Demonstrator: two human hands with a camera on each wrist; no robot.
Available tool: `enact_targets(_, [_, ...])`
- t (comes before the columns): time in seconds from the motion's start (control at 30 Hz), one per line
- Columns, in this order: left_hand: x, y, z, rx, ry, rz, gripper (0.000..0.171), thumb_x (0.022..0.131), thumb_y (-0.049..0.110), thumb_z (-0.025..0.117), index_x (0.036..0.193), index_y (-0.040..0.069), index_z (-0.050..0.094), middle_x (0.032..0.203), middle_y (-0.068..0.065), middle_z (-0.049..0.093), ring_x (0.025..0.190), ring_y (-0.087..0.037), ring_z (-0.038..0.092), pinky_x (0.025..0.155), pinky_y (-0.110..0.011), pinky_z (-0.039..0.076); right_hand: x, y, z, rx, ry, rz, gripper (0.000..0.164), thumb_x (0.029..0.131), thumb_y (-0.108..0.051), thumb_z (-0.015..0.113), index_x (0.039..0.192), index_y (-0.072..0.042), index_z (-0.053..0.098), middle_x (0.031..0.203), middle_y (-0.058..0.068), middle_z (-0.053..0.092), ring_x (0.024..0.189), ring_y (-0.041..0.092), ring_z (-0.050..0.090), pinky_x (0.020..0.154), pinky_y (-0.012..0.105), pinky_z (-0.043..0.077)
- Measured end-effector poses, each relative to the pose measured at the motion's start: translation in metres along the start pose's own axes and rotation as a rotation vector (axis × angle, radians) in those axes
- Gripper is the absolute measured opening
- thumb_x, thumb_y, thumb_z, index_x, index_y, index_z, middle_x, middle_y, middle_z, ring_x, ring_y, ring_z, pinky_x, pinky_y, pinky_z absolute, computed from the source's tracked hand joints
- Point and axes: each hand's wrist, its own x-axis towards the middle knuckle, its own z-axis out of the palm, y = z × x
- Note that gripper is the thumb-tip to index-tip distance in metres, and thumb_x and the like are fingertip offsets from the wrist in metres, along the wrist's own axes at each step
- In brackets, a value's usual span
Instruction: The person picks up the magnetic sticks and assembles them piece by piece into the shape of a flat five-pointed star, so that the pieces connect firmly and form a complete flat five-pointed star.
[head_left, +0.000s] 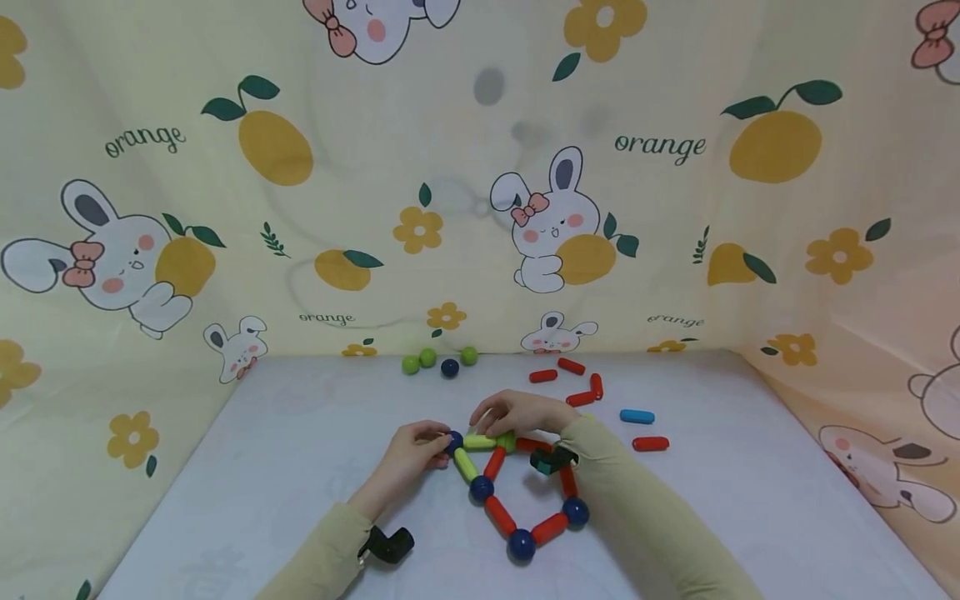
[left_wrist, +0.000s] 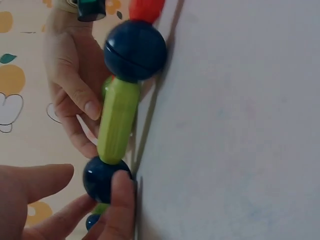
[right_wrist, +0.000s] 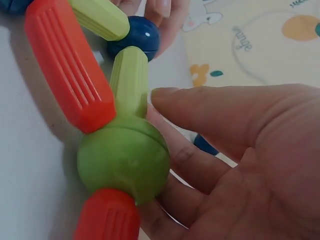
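My left hand [head_left: 408,454] holds a dark blue ball [head_left: 454,442] at the left corner of a shape built from magnetic rods and balls. In the left wrist view one fingertip lies on the near side of that blue ball [left_wrist: 102,179]. Two yellow-green rods meet at it. My right hand [head_left: 521,410] reaches over the back and grips the upper yellow-green rod [head_left: 480,442], beside a green ball [head_left: 506,442]. Its thumb is at the edge of the rod [right_wrist: 131,80], with the other fingers partly hidden behind. Red rods and blue balls form the pentagon-like front, including the front ball [head_left: 521,546].
Several green balls [head_left: 427,357] and a blue ball [head_left: 450,367] lie at the table's back. Loose red rods [head_left: 581,399] are scattered at the back right, near a light blue rod [head_left: 637,416] and another red rod [head_left: 650,443]. A printed curtain [head_left: 450,275] hangs behind.
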Motion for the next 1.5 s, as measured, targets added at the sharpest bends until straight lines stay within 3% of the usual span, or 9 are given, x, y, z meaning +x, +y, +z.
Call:
enact_targets(0.23, [-0.021, -0.001, 0.004, -0.017, -0.01, -0.051, 0.053, 0.091, 0.015, 0.066, 0.136, -0.004, 0.045, 0.117, -0.021, 0.058, 0.087, -0.023, 0.066, 0.077, -0.033, 0.056, -0.013, 0.01, -0.009, 0.018, -0.004, -0.019, 0.028, 0.096, -0.007, 0.056, 0.124, -0.008, 0.06, 0.111, 0.006, 0.066, 0.103, 0.022, 0.059, 0.091, 0.033, 0.049])
enact_targets(0.47, [-0.041, -0.003, 0.029, 0.085, 0.009, -0.031, 0.095, 0.075, 0.016, 0.082, 0.147, -0.002, 0.024, 0.114, -0.021, 0.054, 0.078, -0.021, 0.065, 0.069, -0.033, 0.057, -0.026, 0.016, -0.015, 0.02, -0.028, -0.047, 0.035, 0.093, -0.005, 0.059, 0.128, -0.007, 0.057, 0.119, 0.008, 0.062, 0.109, 0.023, 0.055, 0.095, 0.039, 0.045])
enact_targets(0.67, [-0.042, -0.004, 0.046, 0.224, 0.063, 0.009, 0.11, 0.068, 0.025, 0.088, 0.148, -0.003, 0.018, 0.11, -0.014, 0.053, 0.072, -0.017, 0.059, 0.064, -0.03, 0.052, -0.03, 0.02, -0.015, 0.027, -0.02, -0.057, 0.036, 0.092, -0.006, 0.061, 0.128, -0.007, 0.058, 0.119, 0.009, 0.062, 0.11, 0.023, 0.054, 0.097, 0.042, 0.043])
enact_targets(0.77, [-0.038, -0.005, 0.047, 0.234, 0.056, 0.016, 0.112, 0.067, 0.024, 0.088, 0.149, -0.003, 0.016, 0.11, -0.013, 0.053, 0.07, -0.016, 0.059, 0.062, -0.03, 0.051, -0.03, 0.022, -0.015, 0.015, -0.006, -0.05, 0.036, 0.092, -0.006, 0.061, 0.128, -0.008, 0.058, 0.117, 0.007, 0.063, 0.11, 0.023, 0.054, 0.097, 0.043, 0.043])
enact_targets(1.1, [-0.02, -0.007, 0.025, 0.199, -0.01, 0.058, 0.099, 0.073, 0.016, 0.084, 0.15, 0.002, 0.022, 0.121, -0.016, 0.056, 0.087, -0.022, 0.065, 0.074, -0.032, 0.056, -0.035, 0.025, -0.014, 0.019, 0.064, -0.024, 0.038, 0.091, -0.007, 0.063, 0.128, -0.006, 0.057, 0.115, 0.006, 0.063, 0.108, 0.023, 0.055, 0.092, 0.039, 0.046])
enact_targets(1.27, [-0.01, -0.005, 0.01, 0.148, -0.027, 0.065, 0.08, 0.08, 0.008, 0.078, 0.145, 0.002, 0.033, 0.118, -0.016, 0.061, 0.099, -0.028, 0.065, 0.081, -0.036, 0.055, -0.033, 0.028, -0.009, 0.055, 0.117, 0.003, 0.037, 0.091, -0.01, 0.065, 0.126, -0.004, 0.058, 0.11, 0.007, 0.063, 0.097, 0.022, 0.059, 0.083, 0.032, 0.052])
enact_targets(1.5, [-0.002, 0.0, -0.001, 0.113, -0.059, 0.054, 0.046, 0.084, 0.002, 0.072, 0.126, -0.003, 0.053, 0.109, -0.016, 0.066, 0.096, -0.027, 0.066, 0.08, -0.036, 0.056, -0.039, 0.03, -0.011, 0.02, 0.176, -0.024, 0.037, 0.092, -0.016, 0.065, 0.126, -0.005, 0.058, 0.108, 0.007, 0.064, 0.091, 0.024, 0.06, 0.08, 0.033, 0.053])
